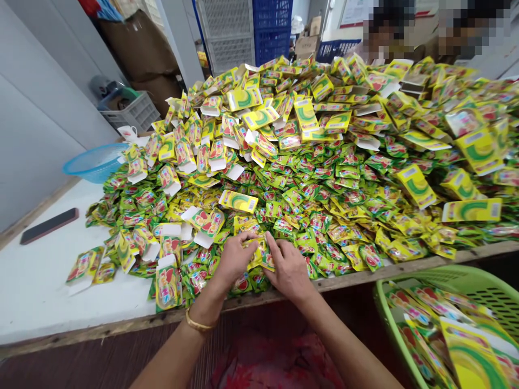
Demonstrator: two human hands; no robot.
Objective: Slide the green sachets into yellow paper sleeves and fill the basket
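Lying between the hands: yellow sachet [255, 259], small, glossy, partly hidden by fingers, atop the pile near the table front.
Left hand [235, 258], right hand [290, 268]: close together, fingers bent at the sachet; cannot tell whether either is clamped on it.
Wooden front edge [121, 326]: rough, just below the hands; white table [109, 305] surface shows at left, beside a phone [49, 226].
Green sachets [320, 167]: crinkled, shiny, heaped behind and beside both hands.
Cartons [239, 201]: flat rectangular card, yellow-green, many with white flaps.
Green basket [466, 274]: perforated, curved rim, right of the right arm, holding cartons.
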